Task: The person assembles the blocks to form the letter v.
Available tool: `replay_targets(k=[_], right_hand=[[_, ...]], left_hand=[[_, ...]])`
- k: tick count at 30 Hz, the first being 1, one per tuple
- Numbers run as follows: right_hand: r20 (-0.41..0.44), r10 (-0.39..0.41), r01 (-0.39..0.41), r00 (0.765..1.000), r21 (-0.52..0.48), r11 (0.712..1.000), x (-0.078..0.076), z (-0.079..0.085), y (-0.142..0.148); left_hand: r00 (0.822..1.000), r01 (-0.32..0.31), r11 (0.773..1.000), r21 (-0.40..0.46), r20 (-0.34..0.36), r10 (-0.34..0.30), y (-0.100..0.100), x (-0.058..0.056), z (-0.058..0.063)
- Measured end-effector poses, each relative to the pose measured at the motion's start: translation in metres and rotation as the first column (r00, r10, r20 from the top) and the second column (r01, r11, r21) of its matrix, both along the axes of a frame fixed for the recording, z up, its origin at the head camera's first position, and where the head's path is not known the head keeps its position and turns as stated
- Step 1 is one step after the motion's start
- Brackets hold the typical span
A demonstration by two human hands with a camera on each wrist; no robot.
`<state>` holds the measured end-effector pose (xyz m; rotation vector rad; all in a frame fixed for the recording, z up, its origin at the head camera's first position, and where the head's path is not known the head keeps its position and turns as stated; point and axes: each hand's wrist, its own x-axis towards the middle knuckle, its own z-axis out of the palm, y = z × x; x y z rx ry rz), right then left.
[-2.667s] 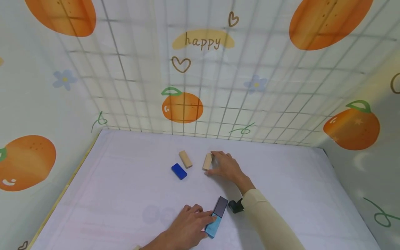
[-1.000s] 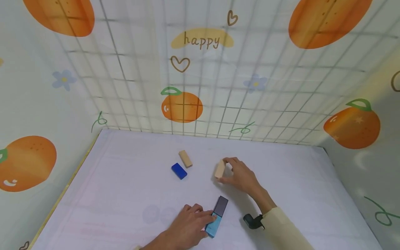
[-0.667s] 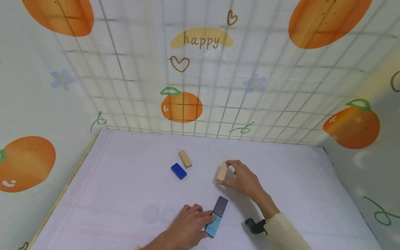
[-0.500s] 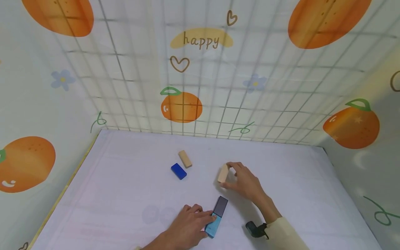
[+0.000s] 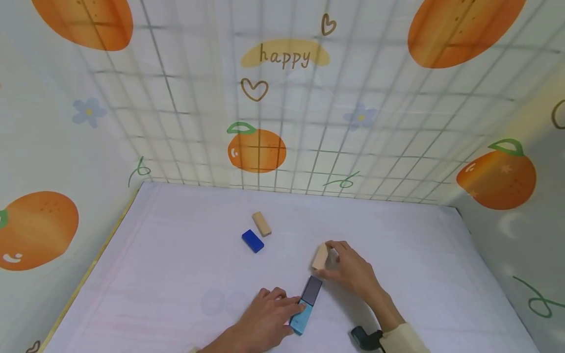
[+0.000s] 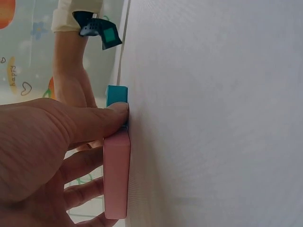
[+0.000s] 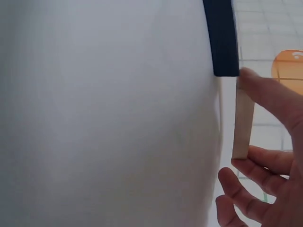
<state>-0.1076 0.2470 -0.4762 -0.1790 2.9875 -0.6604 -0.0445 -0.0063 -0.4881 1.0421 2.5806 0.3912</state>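
Note:
My right hand point(image 5: 350, 269) pinches a plain wooden block point(image 5: 321, 256) by its two ends between thumb and fingers. The block's near end is close to the far end of a dark grey block point(image 5: 312, 290). Touching that dark block end to end is a light blue block point(image 5: 301, 317) on the table. My left hand point(image 5: 267, 321) grips a pink block point(image 6: 116, 177) against the light blue one, with its thumb across their joint in the left wrist view. In the head view, the left hand hides most of the pink block, and a fingertip rests on the light blue block.
A second wooden block point(image 5: 262, 224) and a dark blue block point(image 5: 253, 241) lie close together farther back on the white-covered table point(image 5: 176, 255). Behind the table stands a grid wall point(image 5: 198, 147) draped in printed cloth. A wrist camera point(image 5: 366, 338) sits on the right wrist.
The right hand has taken the wooden block from the back of the table and moved it right and nearer, up to the dark grey block. The left hand has stayed in place.

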Motion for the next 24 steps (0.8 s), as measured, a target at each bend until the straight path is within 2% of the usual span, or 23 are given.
replay_targets(k=[16,24], right_hand=[[0.049,-0.014,0.016,0.999,-0.031,0.999,0.015,-0.001,0.006],[0.048,-0.023,0.023,0.999,-0.012,1.0,0.019,-0.003,0.005]], left_hand=[[1.0,0.012,1.0,0.01,-0.028,-0.012,-0.001,0.002,0.001],[1.0,0.011,1.0,0.004,-0.02,-0.011,-0.001,0.001,0.0]])
